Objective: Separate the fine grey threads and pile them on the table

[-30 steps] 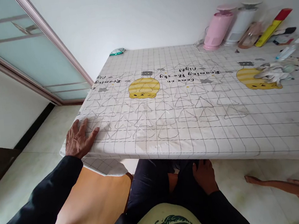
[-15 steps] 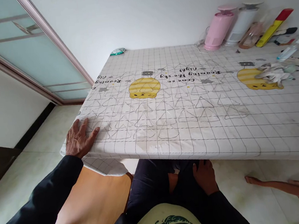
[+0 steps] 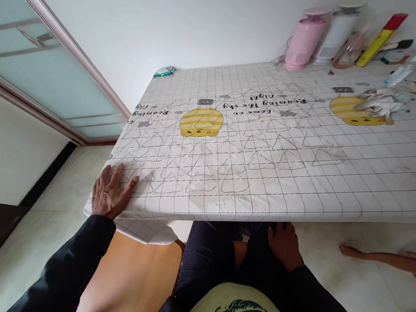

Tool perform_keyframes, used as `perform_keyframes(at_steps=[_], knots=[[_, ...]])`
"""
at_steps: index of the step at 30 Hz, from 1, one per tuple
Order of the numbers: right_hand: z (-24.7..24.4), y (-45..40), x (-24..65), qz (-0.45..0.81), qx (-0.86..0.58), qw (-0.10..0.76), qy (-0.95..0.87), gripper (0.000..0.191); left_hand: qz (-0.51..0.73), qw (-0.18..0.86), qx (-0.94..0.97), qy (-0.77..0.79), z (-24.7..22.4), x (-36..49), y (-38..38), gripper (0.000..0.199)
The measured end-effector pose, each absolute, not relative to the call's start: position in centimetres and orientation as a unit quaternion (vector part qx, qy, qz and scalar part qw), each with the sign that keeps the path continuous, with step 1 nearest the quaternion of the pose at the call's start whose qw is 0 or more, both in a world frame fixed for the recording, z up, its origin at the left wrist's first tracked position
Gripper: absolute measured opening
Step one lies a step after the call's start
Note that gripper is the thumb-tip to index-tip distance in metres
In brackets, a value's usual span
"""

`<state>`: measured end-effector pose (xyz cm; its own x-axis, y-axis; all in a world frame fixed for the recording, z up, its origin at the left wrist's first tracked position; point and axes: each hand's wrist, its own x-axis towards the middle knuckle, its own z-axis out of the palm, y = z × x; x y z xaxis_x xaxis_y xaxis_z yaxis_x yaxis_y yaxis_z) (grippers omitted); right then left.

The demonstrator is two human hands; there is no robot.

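Note:
My left hand (image 3: pixel 111 191) lies flat on the near left corner of the table, fingers spread and nothing in them. Under it is a white checked tablecloth (image 3: pixel 302 190) printed with yellow striped bears and lettering. Rows of thin grey triangle outlines (image 3: pixel 233 180) cover the cloth just right of this hand; whether they are drawn or thin wire I cannot tell. Below the table's front edge, my right hand (image 3: pixel 286 247) rests on my dark-trousered thigh (image 3: pixel 258 250). Its fingers lie along the leg, with their tips in shadow, and no object shows in them.
Along the back right stand a pink cylinder (image 3: pixel 304 42), a white cylinder (image 3: pixel 337 36), a yellow-and-red box (image 3: pixel 382 38) and a clear bottle (image 3: pixel 408 68). A crumpled cloth (image 3: pixel 386 103) lies in front of them. Wooden seats (image 3: pixel 132 280) flank my legs. A green packet (image 3: pixel 164 71) sits far left.

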<state>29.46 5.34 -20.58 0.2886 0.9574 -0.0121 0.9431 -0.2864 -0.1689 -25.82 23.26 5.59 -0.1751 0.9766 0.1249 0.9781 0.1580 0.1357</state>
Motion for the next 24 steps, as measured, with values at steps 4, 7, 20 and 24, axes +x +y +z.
perform_keyframes(at_steps=[4, 7, 20, 24], knots=[[-20.4, 5.4, 29.4, 0.056, -0.801, 0.063, -0.592, 0.052, -0.082, 0.007, -0.647, -0.758, 5.8, -25.8, 23.4, 0.094], [-20.2, 5.5, 29.3, 0.060, -0.800, 0.072, -0.593, 0.054, -0.077, 0.007, -0.644, -0.761, 6.1, -25.5, 23.4, 0.093], [-21.3, 5.3, 29.9, 0.057, -0.791, 0.099, -0.601, 0.063, -0.078, -0.036, -0.645, -0.759, 6.1, -16.5, 24.5, 0.107], [-21.6, 5.2, 30.0, 0.046, -0.784, 0.122, -0.606, 0.063, -0.090, -0.048, -0.654, -0.750, 5.8, -13.0, 25.1, 0.114]])
